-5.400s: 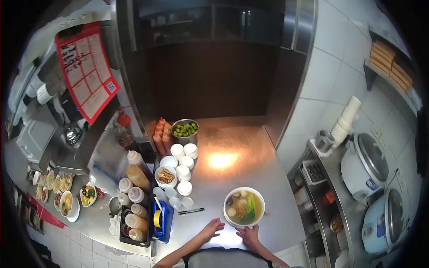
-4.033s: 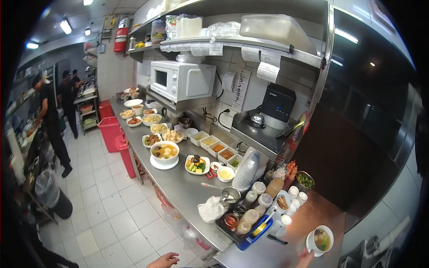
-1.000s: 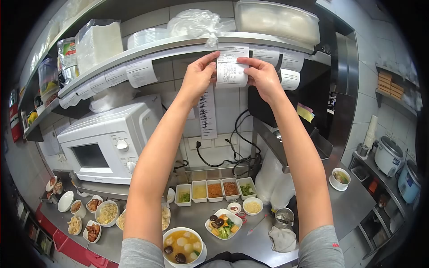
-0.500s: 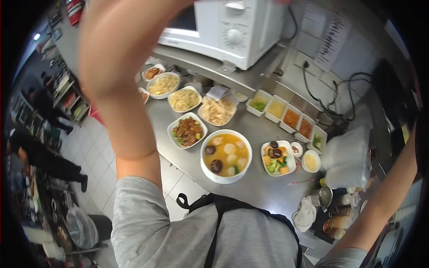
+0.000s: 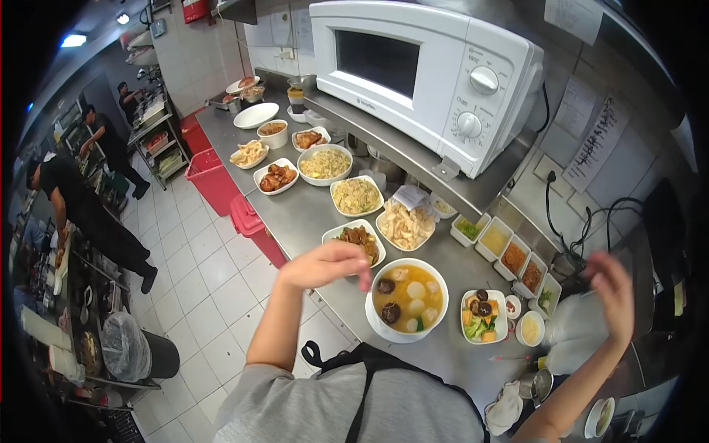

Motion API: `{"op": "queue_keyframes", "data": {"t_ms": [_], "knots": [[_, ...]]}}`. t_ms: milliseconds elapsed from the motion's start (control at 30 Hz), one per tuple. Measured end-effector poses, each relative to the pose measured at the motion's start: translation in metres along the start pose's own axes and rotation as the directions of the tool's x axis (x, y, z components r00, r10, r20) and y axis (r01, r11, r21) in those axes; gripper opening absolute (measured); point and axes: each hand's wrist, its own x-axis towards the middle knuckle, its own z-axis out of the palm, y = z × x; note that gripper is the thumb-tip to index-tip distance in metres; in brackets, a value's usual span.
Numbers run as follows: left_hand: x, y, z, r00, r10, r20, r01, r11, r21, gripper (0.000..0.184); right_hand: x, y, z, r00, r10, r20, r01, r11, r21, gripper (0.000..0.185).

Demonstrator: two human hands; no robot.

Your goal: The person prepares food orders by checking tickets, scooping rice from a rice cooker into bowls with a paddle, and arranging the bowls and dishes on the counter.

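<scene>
My left hand (image 5: 326, 266) hovers at the counter's front edge, fingers loosely bent and holding nothing. It partly hides a square bowl of stir-fried meat (image 5: 360, 240), and its fingertips come close to the rim of a large white bowl of yellow soup (image 5: 410, 295) with mushrooms and pale balls. My right hand (image 5: 611, 295), somewhat blurred, is raised at the right with fingers apart and no object in it. Near it are stacked clear plastic containers (image 5: 580, 328). Between the hands stands a square bowl of vegetables, tofu and mushrooms (image 5: 484, 317).
Fried rice (image 5: 325, 164), pale crackers (image 5: 405, 226) and other dishes line the steel counter (image 5: 288, 214). A microwave (image 5: 421, 74) sits on the shelf above. Small tubs of toppings (image 5: 514, 258) stand at right. Red bins (image 5: 255, 225) are beside the counter; several people work at left.
Both arms have come down from overhead, bringing both hands into view over the counter. The camera's view has tilted up, showing the whole microwave and more dishes.
</scene>
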Motion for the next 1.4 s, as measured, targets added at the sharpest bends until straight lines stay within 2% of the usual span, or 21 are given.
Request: {"op": "queue_keyframes", "data": {"t_ms": [67,100,133,167,233,267,300,367,400,467,533,600,667,733,767,800,900,967,1033,1300,1400], "knots": [[0.025,0.007,0.013,0.988,0.057,0.143,-0.041,0.993,-0.113,0.029,-0.028,0.006,0.026,0.975,0.130,0.179,-0.138,0.990,0.033,0.041],[0.034,0.006,0.019,0.986,0.068,0.150,-0.052,0.993,-0.107,0.029,-0.045,0.015,0.035,0.944,0.227,0.239,-0.234,0.972,0.001,0.041],[0.043,0.002,0.027,0.987,0.057,0.152,-0.021,0.974,-0.228,0.029,-0.063,0.029,0.044,0.928,0.267,0.259,-0.281,0.960,0.019,0.040],[0.057,-0.001,0.038,0.982,0.056,0.181,0.010,0.939,-0.344,0.030,-0.084,0.046,0.052,0.915,0.313,0.254,-0.332,0.943,0.034,0.039],[0.080,0.016,0.060,0.980,-0.028,0.196,0.090,0.946,-0.310,0.020,-0.127,0.078,0.067,0.868,0.439,0.231,-0.480,0.862,0.165,0.038],[0.094,0.015,0.071,0.972,0.029,0.232,0.079,0.893,-0.444,0.015,-0.152,0.101,0.073,0.858,0.469,0.212,-0.501,0.855,0.137,0.038],[0.112,0.025,0.084,0.938,0.075,0.337,0.081,0.900,-0.428,0.015,-0.177,0.121,0.079,0.844,0.502,0.189,-0.527,0.843,0.112,0.038],[0.136,0.057,0.112,0.906,0.180,0.384,0.031,0.875,-0.483,0.031,-0.217,0.144,0.092,0.770,0.631,0.095,-0.631,0.775,-0.034,0.041],[0.155,0.068,0.125,0.872,0.207,0.444,0.033,0.880,-0.475,0.031,-0.233,0.143,0.097,0.766,0.643,0.026,-0.643,0.766,-0.009,0.041],[0.188,0.094,0.148,0.707,0.496,0.504,-0.413,0.868,-0.275,0.045,-0.252,0.138,0.107,0.687,0.726,-0.023,-0.716,0.672,-0.186,0.046],[0.224,0.129,0.168,0.709,0.565,0.421,-0.545,0.819,-0.182,0.048,-0.271,0.148,0.121,0.654,0.751,-0.085,-0.754,0.639,-0.155,0.048],[0.267,0.167,0.188,0.633,0.726,0.270,-0.749,0.662,-0.024,0.041,-0.297,0.176,0.146,0.622,0.772,-0.132,-0.783,0.609,-0.129,0.051],[0.310,0.203,0.204,0.492,0.858,0.143,-0.866,0.468,0.174,0.038,-0.326,0.224,0.174,0.733,0.641,-0.228,-0.676,0.651,-0.344,0.045],[0.353,0.226,0.211,0.392,0.915,0.096,-0.912,0.372,0.174,0.035,-0.324,0.214,0.178,0.760,0.594,-0.264,-0.647,0.652,-0.395,0.037],[0.365,0.235,0.214,0.390,0.916,0.095,-0.912,0.370,0.180,0.035,-0.319,0.201,0.180,0.783,0.546,-0.297,-0.620,0.647,-0.444,0.031],[0.374,0.243,0.217,0.428,0.901,0.071,-0.901,0.419,0.114,0.034,-0.315,0.189,0.184,0.756,0.505,-0.416,-0.648,0.668,-0.367,0.032],[0.385,0.251,0.219,0.518,0.855,0.014,-0.854,0.516,0.063,0.032,-0.306,0.171,0.181,0.714,0.508,-0.481,-0.687,0.639,-0.346,0.030],[0.388,0.250,0.217,0.567,0.820,0.082,-0.819,0.571,-0.045,0.035,-0.304,0.176,0.180,0.712,0.518,-0.474,-0.691,0.636,-0.344,0.029],[0.382,0.249,0.218,0.577,0.812,0.089,-0.813,0.581,-0.030,0.037,-0.300,0.177,0.178,0.711,0.528,-0.465,-0.694,0.634,-0.342,0.028],[0.378,0.249,0.214,0.607,0.788,0.100,-0.793,0.609,0.022,0.045,-0.277,0.163,0.165,0.545,0.749,-0.377,-0.838,0.471,-0.274,0.019],[0.378,0.250,0.213,0.585,0.805,0.105,-0.809,0.587,0.007,0.046,-0.280,0.168,0.165,0.542,0.762,-0.354,-0.839,0.472,-0.270,0.021]]}}
